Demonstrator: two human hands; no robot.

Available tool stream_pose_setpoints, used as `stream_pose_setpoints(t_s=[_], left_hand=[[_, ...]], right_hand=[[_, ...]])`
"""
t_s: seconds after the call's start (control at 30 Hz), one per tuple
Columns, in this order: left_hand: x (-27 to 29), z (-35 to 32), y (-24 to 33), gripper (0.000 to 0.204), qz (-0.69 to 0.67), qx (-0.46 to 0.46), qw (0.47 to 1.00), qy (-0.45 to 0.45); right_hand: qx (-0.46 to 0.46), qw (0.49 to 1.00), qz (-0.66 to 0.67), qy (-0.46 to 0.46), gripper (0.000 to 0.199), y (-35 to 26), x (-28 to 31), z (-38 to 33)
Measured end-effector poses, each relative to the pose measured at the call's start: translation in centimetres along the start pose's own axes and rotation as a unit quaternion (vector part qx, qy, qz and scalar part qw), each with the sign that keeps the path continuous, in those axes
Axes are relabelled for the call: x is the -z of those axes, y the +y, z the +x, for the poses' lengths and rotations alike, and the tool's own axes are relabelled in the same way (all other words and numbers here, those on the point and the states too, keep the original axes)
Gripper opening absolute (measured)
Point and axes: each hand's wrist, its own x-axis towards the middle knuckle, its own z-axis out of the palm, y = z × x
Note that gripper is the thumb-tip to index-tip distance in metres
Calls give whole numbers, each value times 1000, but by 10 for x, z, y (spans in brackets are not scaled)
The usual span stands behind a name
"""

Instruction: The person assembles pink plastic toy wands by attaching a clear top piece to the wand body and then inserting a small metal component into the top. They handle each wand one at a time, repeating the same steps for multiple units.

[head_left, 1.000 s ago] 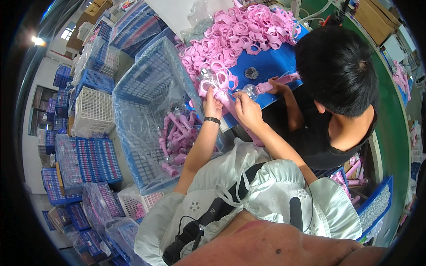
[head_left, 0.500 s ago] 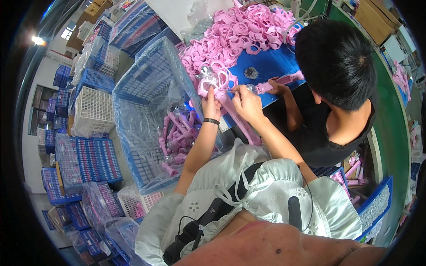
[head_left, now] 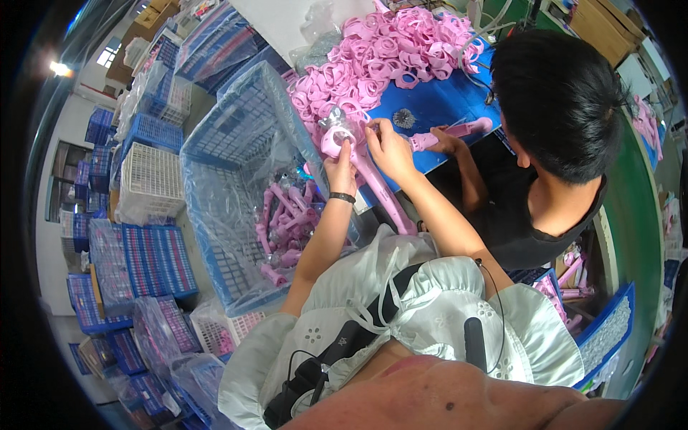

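Note:
A pink toy wand (head_left: 375, 183) slants up from my lap, with a round frame and a clear faceted piece (head_left: 333, 118) at its top. My left hand (head_left: 340, 170) is closed around its neck, thumb against the frame. Just right of the neck, my right hand (head_left: 391, 152) is curled with its fingertips drawn together near the wand; what they pinch, if anything, is hidden. A heap of pink ring-shaped frames (head_left: 401, 46) lies beyond both hands on a blue work surface (head_left: 441, 100).
To my left stands a blue crate (head_left: 204, 172), plastic-lined, holding several pink wands (head_left: 290, 204). At right a co-worker in black (head_left: 494, 193) holds another pink wand (head_left: 462, 129). A clear spiky piece (head_left: 404, 118) lies between us. Stacked crates (head_left: 154, 175) stand farther left.
The open pink ring beside the wand's head no longer sticks out to the right. My right hand has shifted slightly up and left. The co-worker's head has moved right.

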Motion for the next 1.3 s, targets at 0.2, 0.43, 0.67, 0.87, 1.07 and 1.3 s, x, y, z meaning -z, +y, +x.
stream_pose_setpoints(t_s=[0.2, 0.43, 0.67, 0.87, 1.07, 1.3], left_hand=[[9, 5, 0, 23, -56, 24, 998, 17], [21, 8, 6, 28, -95, 51, 994, 13], [23, 14, 8, 30, -120, 74, 990, 0], [-11, -15, -3, 46, -21, 0, 996, -92], [-14, -1, 23, 22, 108, 65, 986, -109], [5, 3, 38, 30, 87, 166, 961, -205]], right_hand=[[14, 991, 112, 73, 26, 19, -1, -15], [-4, 995, 27, -92, 36, 46, -9, -61], [13, 998, -14, -55, 48, 57, -14, -58], [76, 991, 102, -51, 47, 55, -37, -58], [23, 993, 107, -36, 42, 57, -40, -62], [-53, 978, 193, 58, 28, 63, -13, -61]])
